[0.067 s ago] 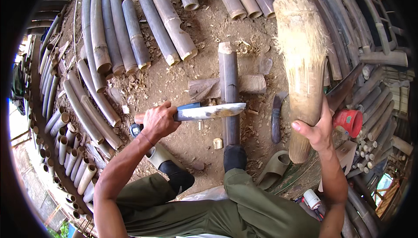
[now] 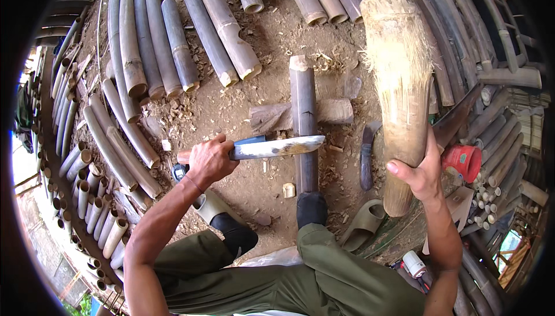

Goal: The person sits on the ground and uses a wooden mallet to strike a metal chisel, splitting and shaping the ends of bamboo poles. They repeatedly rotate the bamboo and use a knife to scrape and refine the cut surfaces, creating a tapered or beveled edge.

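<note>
Gripping the knife: the left hand, fingers curled firmly round its reddish handle, back of the hand upward.
Blade: pointing right, passing over the bamboo tube; whether it touches the tube, I cannot tell.
Wooden mallet: clasped in the right hand, thumb over its narrow end, the other fingers mostly hidden behind; its thick, frayed head points away from the person, to the right of the blade.
Bamboo tube: lying between the two hands, crossing a short log, its near end at a dark-socked foot.
Ground toward the right: a second knife with a dark handle lies between tube and mallet; an olive slipper is nearer the person.
Red container: just right of the right hand.
Far side: bamboo lengths in rows on the dirt floor.
</note>
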`<control>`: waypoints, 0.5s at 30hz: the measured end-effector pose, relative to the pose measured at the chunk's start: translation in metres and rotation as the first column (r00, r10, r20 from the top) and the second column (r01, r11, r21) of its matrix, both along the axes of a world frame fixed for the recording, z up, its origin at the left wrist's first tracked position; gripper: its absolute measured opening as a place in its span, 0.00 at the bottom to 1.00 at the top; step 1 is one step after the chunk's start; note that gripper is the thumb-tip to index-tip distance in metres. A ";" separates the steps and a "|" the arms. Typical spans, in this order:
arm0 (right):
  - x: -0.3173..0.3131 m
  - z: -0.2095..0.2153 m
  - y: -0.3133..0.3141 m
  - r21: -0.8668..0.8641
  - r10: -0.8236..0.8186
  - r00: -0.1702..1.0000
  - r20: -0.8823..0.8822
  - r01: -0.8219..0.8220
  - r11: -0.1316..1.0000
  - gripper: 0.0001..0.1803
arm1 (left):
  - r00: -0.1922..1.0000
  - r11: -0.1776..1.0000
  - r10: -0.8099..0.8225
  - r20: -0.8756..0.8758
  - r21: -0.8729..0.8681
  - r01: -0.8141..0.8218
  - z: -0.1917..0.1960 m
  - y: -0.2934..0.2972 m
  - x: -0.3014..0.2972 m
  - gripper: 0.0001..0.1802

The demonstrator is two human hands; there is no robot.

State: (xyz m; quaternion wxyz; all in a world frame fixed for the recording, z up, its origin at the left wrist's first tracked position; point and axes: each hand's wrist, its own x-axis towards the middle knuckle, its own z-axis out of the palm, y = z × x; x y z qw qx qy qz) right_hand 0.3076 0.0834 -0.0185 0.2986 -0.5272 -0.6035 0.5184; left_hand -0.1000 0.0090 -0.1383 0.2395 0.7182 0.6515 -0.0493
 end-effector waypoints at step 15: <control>-0.012 -0.007 -0.002 0.103 0.111 0.979 0.172 -0.130 0.986 0.52 | 0.997 0.975 -0.064 -0.034 -0.215 0.055 -0.005 0.015 -0.004 0.12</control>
